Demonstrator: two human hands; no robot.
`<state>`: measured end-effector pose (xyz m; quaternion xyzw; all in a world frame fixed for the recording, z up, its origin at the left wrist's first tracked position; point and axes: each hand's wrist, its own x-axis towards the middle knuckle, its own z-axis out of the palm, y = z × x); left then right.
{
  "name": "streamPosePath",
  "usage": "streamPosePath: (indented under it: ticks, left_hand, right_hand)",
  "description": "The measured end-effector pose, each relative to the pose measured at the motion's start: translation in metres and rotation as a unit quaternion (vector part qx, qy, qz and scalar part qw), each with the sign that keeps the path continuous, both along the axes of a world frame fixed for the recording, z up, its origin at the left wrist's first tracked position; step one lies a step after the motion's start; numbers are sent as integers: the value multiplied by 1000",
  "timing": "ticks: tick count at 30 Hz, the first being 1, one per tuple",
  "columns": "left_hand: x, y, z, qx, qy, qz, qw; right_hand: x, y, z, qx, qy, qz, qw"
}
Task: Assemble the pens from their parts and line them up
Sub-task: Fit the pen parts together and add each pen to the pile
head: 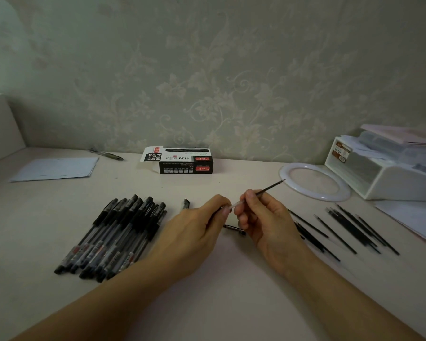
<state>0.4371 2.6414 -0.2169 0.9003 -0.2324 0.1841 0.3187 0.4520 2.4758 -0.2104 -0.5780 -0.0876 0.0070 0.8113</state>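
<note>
Black capped pens (113,236) lie bunched at the left. The left hand (194,232) pinches a clear barrel (234,206), and the right hand (261,215) pinches a refill (268,187) entering it; keep both in line and slide slowly. Loose refills (349,227) wait at the right.

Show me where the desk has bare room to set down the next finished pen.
Bare: the strip between the pen pile and paper sheet, and the near desk between the forearms. Crowded: loose refills right, and the cap and tip piece around the hands.
</note>
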Motion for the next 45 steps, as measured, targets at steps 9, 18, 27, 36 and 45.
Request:
streamPosePath:
  ticks: [9, 18, 27, 36, 45]
  left_hand:
    - [1, 1, -2, 20, -10, -10, 1000]
    - [0, 0, -2, 0, -4, -12, 1000]
    - [4, 3, 0, -125, -32, -17, 991]
    - [2, 3, 6, -267, -71, -48, 960]
    - [3, 5, -1, 30, -70, 29, 997]
  right_hand:
    - [0, -1, -1, 5, -6, 6, 1000]
    - [-4, 0, -3, -162, -95, -5, 982]
    - [-5, 2, 1, -209, -131, -28, 969]
    - [3, -9, -16, -554, -267, -113, 780]
    - [4, -7, -19, -535, -268, -76, 798]
